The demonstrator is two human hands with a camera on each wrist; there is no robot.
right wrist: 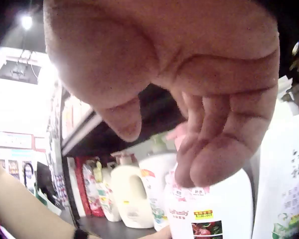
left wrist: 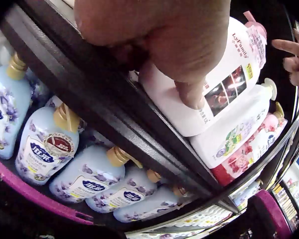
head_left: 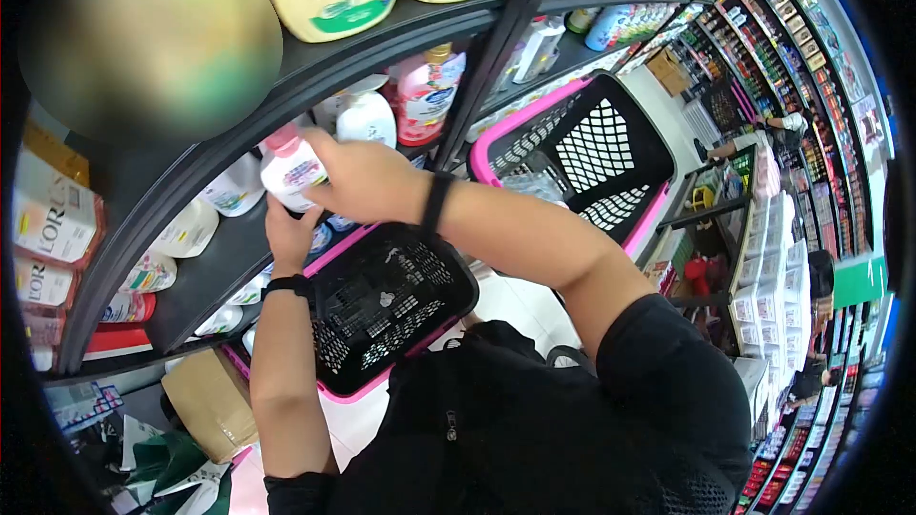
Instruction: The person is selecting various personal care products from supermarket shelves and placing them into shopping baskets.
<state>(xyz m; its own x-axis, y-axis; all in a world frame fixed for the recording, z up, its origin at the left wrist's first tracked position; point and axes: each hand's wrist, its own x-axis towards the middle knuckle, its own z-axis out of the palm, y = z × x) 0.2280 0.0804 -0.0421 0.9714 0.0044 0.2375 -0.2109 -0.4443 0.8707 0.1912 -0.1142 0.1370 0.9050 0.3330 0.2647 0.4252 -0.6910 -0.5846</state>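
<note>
A white LyFamily pump bottle (head_left: 289, 172) with a pink pump top stands tilted in the head view, at the edge of a dark shelf. My left hand (head_left: 289, 236) holds its lower part, the thumb (left wrist: 191, 94) laid over the front beside the dark picture on the label. Close to the pink top is my right hand (head_left: 367, 176), its fingers (right wrist: 219, 159) loosely bent. Seen from the left wrist, a gap shows between the right hand and the bottle. Beside the bottle stand another white pump bottle (left wrist: 234, 129) and a red floral one (left wrist: 249, 152).
A black basket with a pink rim (head_left: 458, 319) sits below my hands; a second basket (head_left: 658, 219) stands to the right. Blue-white pump bottles (left wrist: 89, 181) line a lower shelf. An upper shelf edge (head_left: 382, 62) runs above my hands. A cardboard box (head_left: 205, 405) is at lower left.
</note>
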